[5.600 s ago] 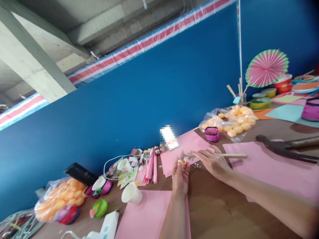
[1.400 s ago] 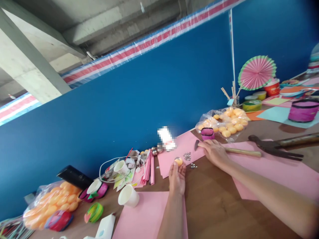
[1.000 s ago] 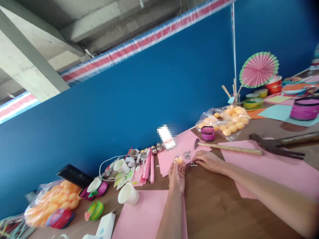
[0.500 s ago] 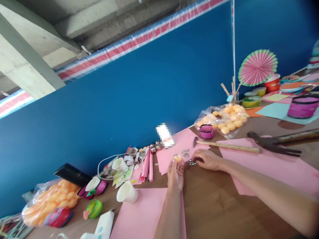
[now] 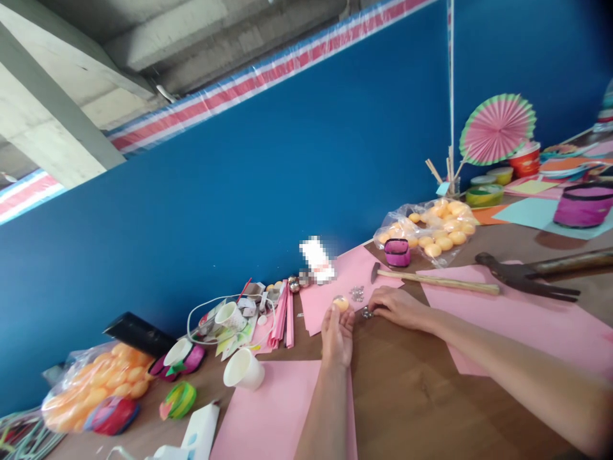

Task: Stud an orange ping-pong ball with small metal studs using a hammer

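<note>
My left hand (image 5: 338,335) pinches a small orange ball (image 5: 341,303) upright at its fingertips, over the edge of a pink sheet (image 5: 345,281). My right hand (image 5: 396,306) lies palm down on the wooden table, its fingertips on a little heap of small metal pieces (image 5: 367,313); whether it grips one I cannot tell. A second cluster of metal pieces (image 5: 357,293) lies on the pink sheet just beyond. A small hammer with a wooden handle (image 5: 438,282) rests on the table behind my right hand.
A clear bag of orange balls (image 5: 433,231) and a small magenta case (image 5: 396,252) stand behind the hammer. A large dark hammer (image 5: 531,278) lies at right on pink paper (image 5: 517,319). A white paper cup (image 5: 242,370), craft scraps and another bag of orange balls (image 5: 90,390) lie at left.
My right hand has let go of the small hammer, which now lies on the table, and has moved left to the metal pieces. My left hand still holds the orange ball.
</note>
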`<state>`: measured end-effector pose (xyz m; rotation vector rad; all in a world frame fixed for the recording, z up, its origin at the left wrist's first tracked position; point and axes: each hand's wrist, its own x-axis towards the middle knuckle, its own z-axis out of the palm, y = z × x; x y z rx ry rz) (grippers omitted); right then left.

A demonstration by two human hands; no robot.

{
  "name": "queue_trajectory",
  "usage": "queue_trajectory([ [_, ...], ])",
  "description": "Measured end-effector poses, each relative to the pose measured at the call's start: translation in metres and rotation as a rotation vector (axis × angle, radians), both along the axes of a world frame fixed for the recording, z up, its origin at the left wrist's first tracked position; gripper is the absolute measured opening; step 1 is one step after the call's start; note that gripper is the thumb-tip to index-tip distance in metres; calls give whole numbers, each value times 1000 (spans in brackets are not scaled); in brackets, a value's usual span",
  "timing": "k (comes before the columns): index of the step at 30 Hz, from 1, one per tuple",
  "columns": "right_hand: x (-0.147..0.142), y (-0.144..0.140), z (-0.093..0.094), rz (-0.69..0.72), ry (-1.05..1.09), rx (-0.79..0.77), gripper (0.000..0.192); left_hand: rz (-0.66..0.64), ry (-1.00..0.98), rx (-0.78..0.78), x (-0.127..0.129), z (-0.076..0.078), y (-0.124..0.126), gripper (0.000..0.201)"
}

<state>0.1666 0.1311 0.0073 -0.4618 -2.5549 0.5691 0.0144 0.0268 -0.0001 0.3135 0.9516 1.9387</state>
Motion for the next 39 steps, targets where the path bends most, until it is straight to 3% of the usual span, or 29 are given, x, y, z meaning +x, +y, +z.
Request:
queue_trajectory([
  [8,0,0,0,-6,18,-9,18,-32,29,1,4,9,-5,18],
  [13,0,-2,2,-27,25,-29,17,-30,29,-1,2,5,-3,20],
  [22,1,-6,4,-68,23,-33,16,-67,65,18,2,5,-4,40],
  [33,1,-3,5,2,11,-14,17,-55,47,15,3,7,-4,37],
  [39,1,-3,4,-41,18,-73,17,-58,57,-2,4,8,-5,34],
])
